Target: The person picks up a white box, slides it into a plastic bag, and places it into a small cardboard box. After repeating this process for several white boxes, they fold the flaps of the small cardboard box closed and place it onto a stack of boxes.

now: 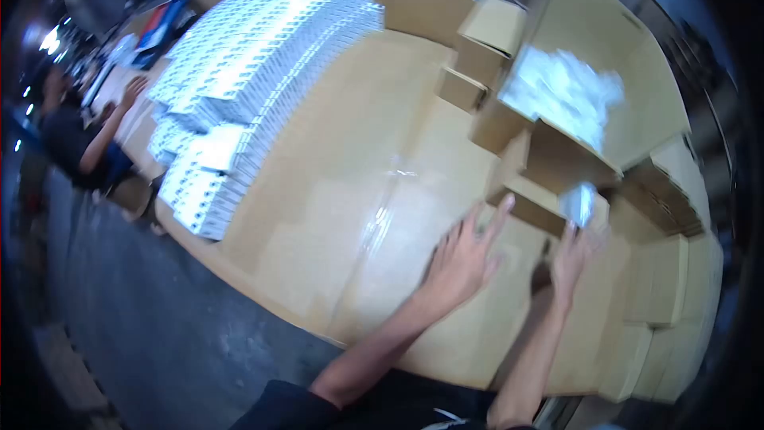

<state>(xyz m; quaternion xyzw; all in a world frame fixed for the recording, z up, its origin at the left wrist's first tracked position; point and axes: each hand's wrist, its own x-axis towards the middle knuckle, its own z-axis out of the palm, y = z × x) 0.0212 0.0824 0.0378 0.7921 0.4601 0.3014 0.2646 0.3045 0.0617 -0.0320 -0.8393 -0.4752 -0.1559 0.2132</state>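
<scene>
My left hand [463, 264] is over the cardboard-covered table [318, 191], fingers spread and holding nothing. Its fingertips come close to the front wall of an open brown carton [532, 205]. To its right, my right hand [576, 259] pinches a small shiny, pale-blue item [579, 204] between its fingers. That item overlaps the carton's right front corner in this view, and blur hides its exact kind. Behind this carton stands a bigger carton [497, 126] filled with crumpled clear plastic bags [561, 91].
Many small white boxes [263, 64] are stacked in rows at the left. More brown cartons [487, 40] stand at the back, and others [656, 279] line the right edge. Tall cardboard flaps [613, 56] rise behind the bags. Another person [87, 135] is at the far left.
</scene>
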